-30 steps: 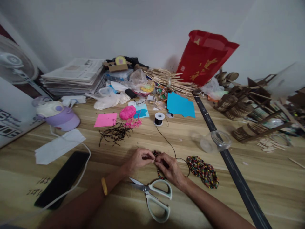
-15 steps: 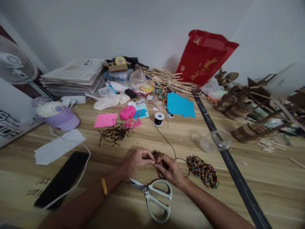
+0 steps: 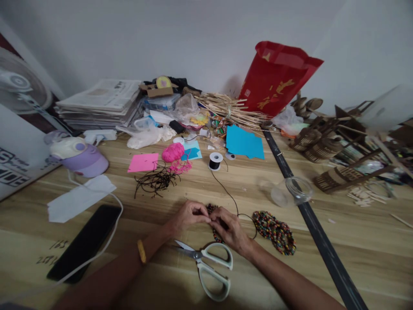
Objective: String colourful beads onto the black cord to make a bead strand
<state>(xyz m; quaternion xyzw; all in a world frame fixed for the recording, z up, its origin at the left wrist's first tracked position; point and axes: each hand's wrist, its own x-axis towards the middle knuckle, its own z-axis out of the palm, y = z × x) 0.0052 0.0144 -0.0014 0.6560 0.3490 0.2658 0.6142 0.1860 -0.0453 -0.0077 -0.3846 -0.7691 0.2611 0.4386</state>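
Note:
Above the scissors, my left hand [image 3: 190, 217] and my right hand [image 3: 229, 228] meet fingertip to fingertip. Both are closed in a pinch; whatever sits between the fingers is too small to make out. A string of dark, multicoloured beads [image 3: 215, 234] lies on the table behind and under my right hand, which partly hides it. Thin black cord [image 3: 228, 193] runs from a white spool [image 3: 216, 158] and loops beside my right hand, where its end is hidden. Scissors with pale handles [image 3: 201, 256] lie spread apart just below both hands. A coiled bead necklace [image 3: 274, 232] rests farther right.
Black cord pieces [image 3: 156, 178], pink yarn [image 3: 173, 152] and blue paper [image 3: 244, 142] lie beyond my hands. A dark phone [image 3: 84, 243] and white cable [image 3: 108, 243] are at left. A clear plastic cup [image 3: 292, 191] and wooden models [image 3: 342, 172] stand at right.
The fingers of my right hand have shifted very slightly at the pinch. My left hand and the things on the table look the same.

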